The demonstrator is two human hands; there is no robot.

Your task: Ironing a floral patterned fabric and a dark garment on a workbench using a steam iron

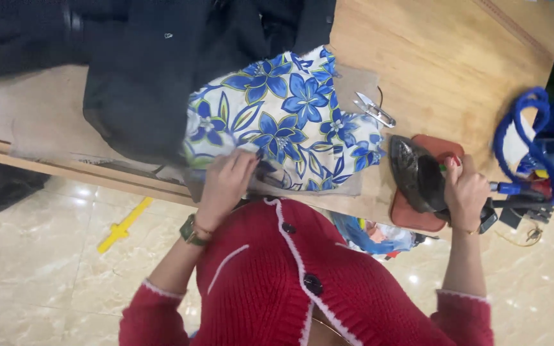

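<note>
two hands: left hand [227, 181] pinches floral cloth [283, 122], right hand [464, 192] grips dark iron [415, 173].

Light wood surface [444, 57], grain visible, far edge w/ a stitched-looking line. Laid on it: dark garment [155, 70] at far left, white fabric w/ blue flowers [283, 122] at centre, partly overlapped by the dark one. Small metal snips [374, 109] seen just right of the floral fabric. Reddish-brown pad [411, 214] set near the front edge, dark iron [415, 173] rested on it. Blue cord [520, 128] looped at right.
</note>
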